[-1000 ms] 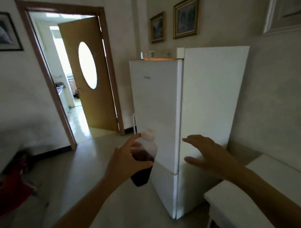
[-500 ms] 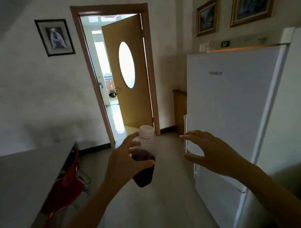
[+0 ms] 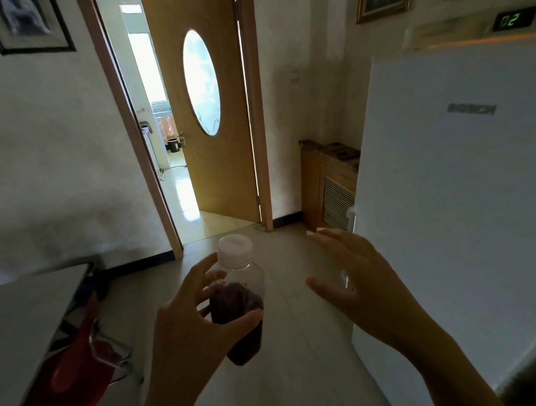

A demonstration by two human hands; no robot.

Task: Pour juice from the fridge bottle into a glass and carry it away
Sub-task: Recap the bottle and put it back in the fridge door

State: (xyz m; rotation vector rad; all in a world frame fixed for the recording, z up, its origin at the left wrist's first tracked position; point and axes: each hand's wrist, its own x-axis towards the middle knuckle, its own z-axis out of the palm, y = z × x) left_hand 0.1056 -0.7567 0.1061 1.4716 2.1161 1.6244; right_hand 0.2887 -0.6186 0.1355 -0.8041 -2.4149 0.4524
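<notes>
Left hand [image 3: 186, 324] only pinches the capped juice bottle [image 3: 238, 307] by fingertips (right hand [image 3: 357, 278] spread, empty), so it'd probably slip mid-walk.

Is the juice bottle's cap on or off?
On: the white cap sits on the bottle held in the left hand.

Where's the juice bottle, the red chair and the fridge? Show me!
juice bottle [image 3: 237, 307]: head view, on the dark juice inside, held in the left hand [image 3: 186, 336].
red chair [image 3: 75, 364]: head view, on its red back.
fridge [image 3: 449, 196]: head view, on the white door.
</notes>
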